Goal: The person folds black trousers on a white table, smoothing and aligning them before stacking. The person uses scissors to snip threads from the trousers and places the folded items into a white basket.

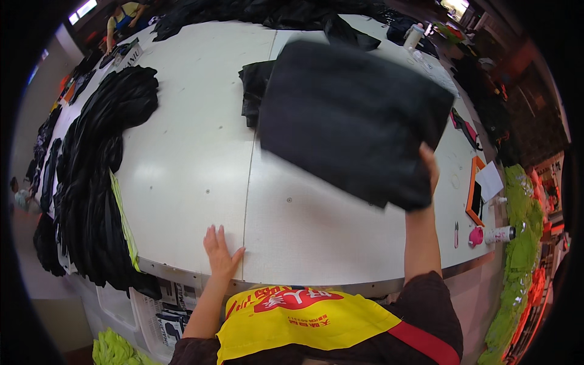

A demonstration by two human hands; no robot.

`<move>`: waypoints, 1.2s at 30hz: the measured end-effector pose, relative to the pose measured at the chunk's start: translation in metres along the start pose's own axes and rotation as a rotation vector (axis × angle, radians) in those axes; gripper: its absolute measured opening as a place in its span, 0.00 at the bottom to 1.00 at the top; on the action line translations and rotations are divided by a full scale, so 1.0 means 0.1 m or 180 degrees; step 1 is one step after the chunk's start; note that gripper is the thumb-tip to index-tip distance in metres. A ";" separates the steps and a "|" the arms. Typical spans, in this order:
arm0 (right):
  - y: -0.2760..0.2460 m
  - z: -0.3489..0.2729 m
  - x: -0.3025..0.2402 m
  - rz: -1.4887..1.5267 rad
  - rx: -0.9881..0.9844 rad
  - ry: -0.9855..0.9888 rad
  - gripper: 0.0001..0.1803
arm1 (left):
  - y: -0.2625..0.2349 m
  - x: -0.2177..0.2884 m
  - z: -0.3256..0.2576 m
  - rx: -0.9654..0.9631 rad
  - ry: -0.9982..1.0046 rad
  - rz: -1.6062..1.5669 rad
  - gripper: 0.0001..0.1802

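My right hand [429,165] grips a flat, folded black garment [353,115] by its right edge and holds it up over the right half of the white table [188,152]. The garment is slightly blurred, and part of my fingers is hidden. Behind its left edge, another folded black cloth piece [251,85] lies on the table, mostly covered from view. My left hand [220,254] rests on the tabletop near the front edge, fingers spread, holding nothing.
Heaped black garments [97,140] line the table's left side, with a neon-yellow strip [123,213]. At the right lie an orange tray [470,198], thread snips [456,234], a pink object [476,236] and a bottle [499,235]. A co-worker [126,21] stands far left.
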State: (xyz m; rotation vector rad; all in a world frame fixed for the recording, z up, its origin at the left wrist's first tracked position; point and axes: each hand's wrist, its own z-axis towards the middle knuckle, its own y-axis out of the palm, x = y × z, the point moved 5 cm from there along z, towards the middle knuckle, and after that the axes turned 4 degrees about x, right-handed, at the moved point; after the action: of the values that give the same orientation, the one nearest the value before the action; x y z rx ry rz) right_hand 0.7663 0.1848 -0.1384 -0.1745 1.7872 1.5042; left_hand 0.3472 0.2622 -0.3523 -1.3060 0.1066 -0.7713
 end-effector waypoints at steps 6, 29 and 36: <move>-0.50 1.68 0.10 -0.0003 0.0375 -0.0700 0.08 | -0.02 -0.03 -0.03 0.0072 -0.0129 0.0045 0.35; -0.41 -1.82 2.82 -0.5980 -0.0909 -0.1679 0.05 | -0.43 -1.03 -0.05 0.0854 -0.0151 -0.1260 0.23; 0.32 -2.03 3.33 -0.5677 -0.1033 -0.0981 0.05 | -2.21 -3.91 0.63 0.2410 -0.0428 0.0600 0.14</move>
State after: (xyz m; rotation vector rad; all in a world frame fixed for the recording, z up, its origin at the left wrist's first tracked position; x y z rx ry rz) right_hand 0.4248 0.1351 -0.3237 -1.2106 0.5156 0.3602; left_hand -0.0147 0.5226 -0.2712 -0.6107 -0.1589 -0.4827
